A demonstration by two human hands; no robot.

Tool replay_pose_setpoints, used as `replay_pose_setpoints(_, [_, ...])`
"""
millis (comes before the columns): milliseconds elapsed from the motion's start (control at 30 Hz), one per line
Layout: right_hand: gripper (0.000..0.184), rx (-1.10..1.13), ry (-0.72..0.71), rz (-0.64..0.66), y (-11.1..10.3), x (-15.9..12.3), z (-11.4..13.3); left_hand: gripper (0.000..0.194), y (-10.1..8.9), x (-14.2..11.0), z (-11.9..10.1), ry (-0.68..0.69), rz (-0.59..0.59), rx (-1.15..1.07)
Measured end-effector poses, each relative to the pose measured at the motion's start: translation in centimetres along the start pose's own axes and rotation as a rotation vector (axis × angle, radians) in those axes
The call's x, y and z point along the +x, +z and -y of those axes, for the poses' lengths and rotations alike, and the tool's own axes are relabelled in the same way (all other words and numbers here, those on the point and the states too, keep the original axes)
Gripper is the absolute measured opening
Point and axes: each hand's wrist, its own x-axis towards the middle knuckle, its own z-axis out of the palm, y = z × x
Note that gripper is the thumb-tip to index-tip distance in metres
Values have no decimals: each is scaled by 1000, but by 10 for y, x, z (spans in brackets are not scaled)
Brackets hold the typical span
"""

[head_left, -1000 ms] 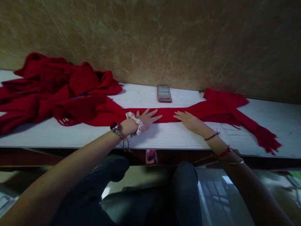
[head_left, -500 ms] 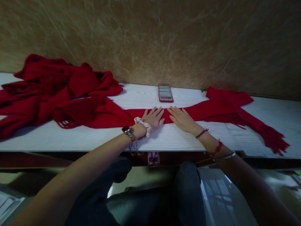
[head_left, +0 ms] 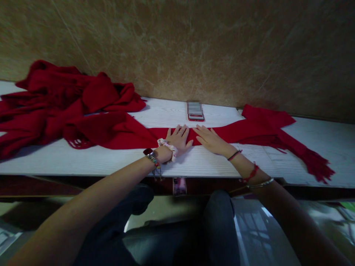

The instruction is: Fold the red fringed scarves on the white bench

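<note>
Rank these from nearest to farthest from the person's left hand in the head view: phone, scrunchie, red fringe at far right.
1. Scrunchie: just behind the left hand.
2. Phone: beyond it, slightly right.
3. Red fringe: far right, past the right hand.

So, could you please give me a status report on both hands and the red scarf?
Left hand, right hand: open, palms down on red scarf. Scarf lying smooth between them. Phone beyond scarf, clear of both hands.
</note>
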Motion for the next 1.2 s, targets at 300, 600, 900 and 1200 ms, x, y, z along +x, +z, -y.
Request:
replay_pose_setpoints(300, [51,-346,128,74,-13,-24,-47,59,1,0,0,-14,-4,2])
replay_pose_setpoints(600, [50,-394,271,70,-46,-58,-127,59,1,2,1,-7,-3,-30])
replay_pose_setpoints(900, [50,-352,484,-124,-62,-79,-167,57,-6,6,2,-22,69,-28])
replay_pose_setpoints(1200, [46,-362,20,13,-28,-33,-69,53,-10,43,-44,301,40,-38])
